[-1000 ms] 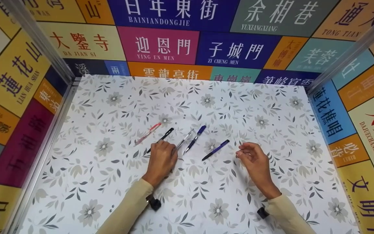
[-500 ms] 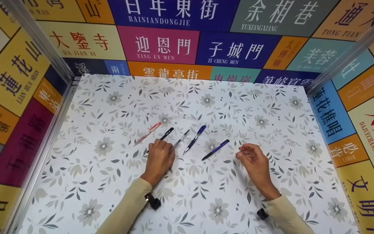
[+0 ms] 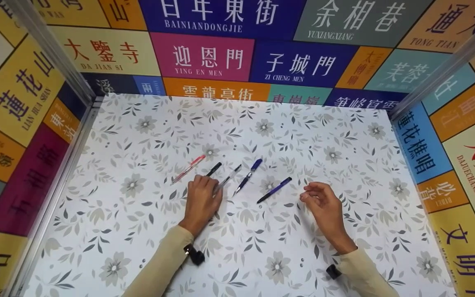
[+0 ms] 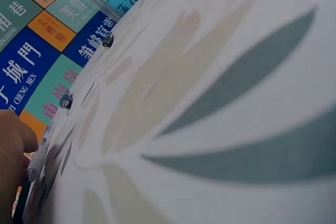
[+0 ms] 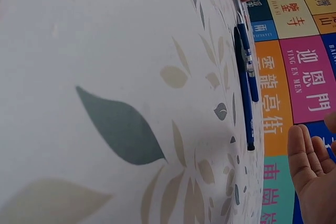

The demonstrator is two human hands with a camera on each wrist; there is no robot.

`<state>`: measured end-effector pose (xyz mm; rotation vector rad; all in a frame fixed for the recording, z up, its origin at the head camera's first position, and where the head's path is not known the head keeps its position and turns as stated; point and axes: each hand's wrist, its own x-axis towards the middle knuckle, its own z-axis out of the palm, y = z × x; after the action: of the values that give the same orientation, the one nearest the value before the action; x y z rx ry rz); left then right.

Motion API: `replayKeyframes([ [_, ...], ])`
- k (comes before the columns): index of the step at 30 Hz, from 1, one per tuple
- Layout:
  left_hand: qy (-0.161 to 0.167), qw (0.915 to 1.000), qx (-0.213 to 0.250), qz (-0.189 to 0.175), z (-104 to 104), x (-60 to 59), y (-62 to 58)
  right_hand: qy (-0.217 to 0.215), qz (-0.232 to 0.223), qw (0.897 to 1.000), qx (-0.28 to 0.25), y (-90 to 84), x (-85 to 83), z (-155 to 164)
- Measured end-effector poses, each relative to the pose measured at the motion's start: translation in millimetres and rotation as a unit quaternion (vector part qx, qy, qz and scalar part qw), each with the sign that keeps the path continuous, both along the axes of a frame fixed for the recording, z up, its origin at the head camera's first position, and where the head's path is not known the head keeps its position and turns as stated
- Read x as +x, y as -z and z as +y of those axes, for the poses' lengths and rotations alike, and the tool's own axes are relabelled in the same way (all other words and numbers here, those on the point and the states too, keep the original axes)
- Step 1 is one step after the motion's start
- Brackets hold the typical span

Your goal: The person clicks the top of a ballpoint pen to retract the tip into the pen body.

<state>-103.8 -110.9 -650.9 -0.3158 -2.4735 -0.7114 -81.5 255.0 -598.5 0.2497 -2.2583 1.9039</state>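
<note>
My left hand (image 3: 202, 202) rests low over the table and pinches the lower end of a clear pen with a grey core (image 3: 230, 176). A black pen (image 3: 214, 168) lies partly hidden under the same hand. To its left is a clear pen with a pink-red cap (image 3: 189, 168). On the other side lie a dark blue capped pen (image 3: 249, 175) and a purple-and-black pen (image 3: 274, 189). My right hand (image 3: 324, 210), its fingers loosely curled, hovers right of the purple pen and holds nothing. The left wrist view shows the clear pen's end (image 4: 34, 167) beside the fingers.
A white cloth with grey flowers and leaves covers the table (image 3: 278, 235). Colourful panels with printed characters (image 3: 208, 57) enclose the back and both sides. Metal posts (image 3: 62, 49) stand at the corners.
My left hand has shifted slightly left and the clear pen has moved left with it, closer to the black pen. The right hand and other pens have stayed practically still.
</note>
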Motion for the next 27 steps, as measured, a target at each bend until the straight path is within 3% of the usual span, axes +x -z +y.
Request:
replayKeyframes([
  [10,0.047,0.9975,0.045,0.028,21.6,-1.0,-8.1,0.004,-0.001,1.000,-0.021,2.4,-0.4,2.8],
  [15,0.068,0.9959,0.054,0.024,35.8,-2.3,-9.2,0.007,-0.003,1.000,-0.022,4.1,-0.9,3.5],
  [23,0.064,0.9973,0.032,0.016,49.5,-5.7,-9.0,0.036,0.051,0.995,0.081,9.3,-2.7,9.2],
  [27,0.059,0.9981,0.020,0.005,51.9,-7.4,-9.3,0.039,0.082,0.989,0.121,-0.4,1.0,7.0],
])
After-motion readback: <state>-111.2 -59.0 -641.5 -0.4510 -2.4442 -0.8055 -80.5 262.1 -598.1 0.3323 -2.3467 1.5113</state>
